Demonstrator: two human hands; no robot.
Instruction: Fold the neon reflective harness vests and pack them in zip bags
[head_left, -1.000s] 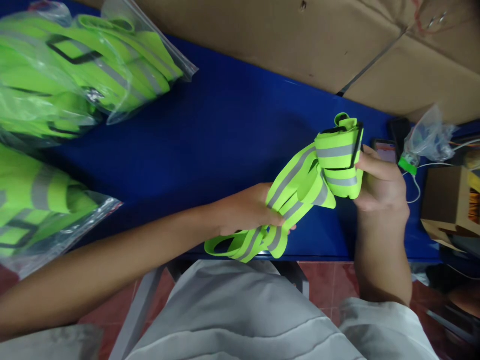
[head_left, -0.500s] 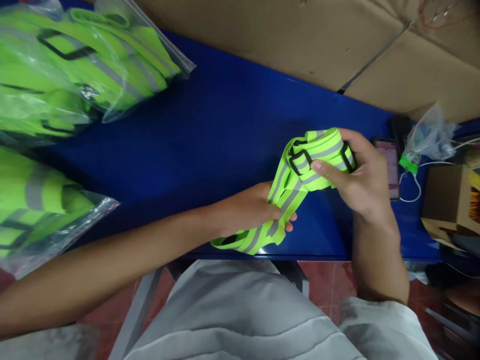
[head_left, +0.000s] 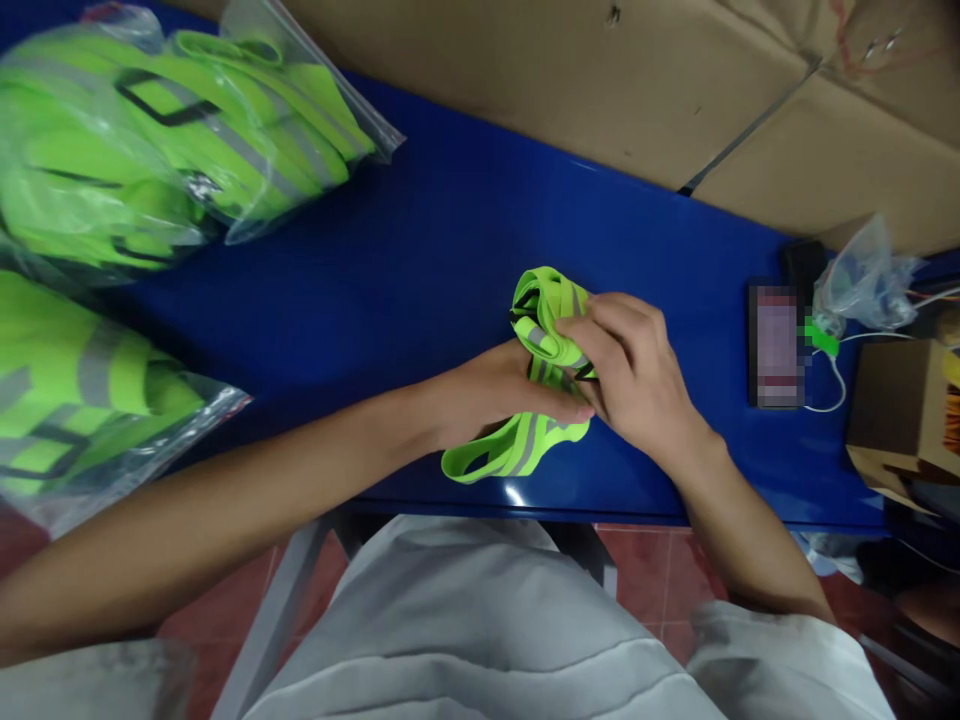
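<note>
A neon-green reflective strap vest [head_left: 536,330] with grey stripes and black buckles is bunched between both hands over the blue table [head_left: 420,250]. My left hand [head_left: 495,400] grips its lower part, and loose loops hang out below toward the table's near edge. My right hand [head_left: 626,375] is closed over the folded upper part, pressing it against the left hand. Much of the vest is hidden under my fingers.
Clear bags of the same green vests lie at the far left [head_left: 172,140] and near left [head_left: 90,400]. A phone [head_left: 776,345], a small plastic bag [head_left: 862,275], a cable and a cardboard box [head_left: 900,400] sit at the right. Flattened cardboard [head_left: 600,80] lines the back.
My right hand has folded the vest's upper end leftward and down onto the left hand. The bundle is now more compact and lower on the table.
</note>
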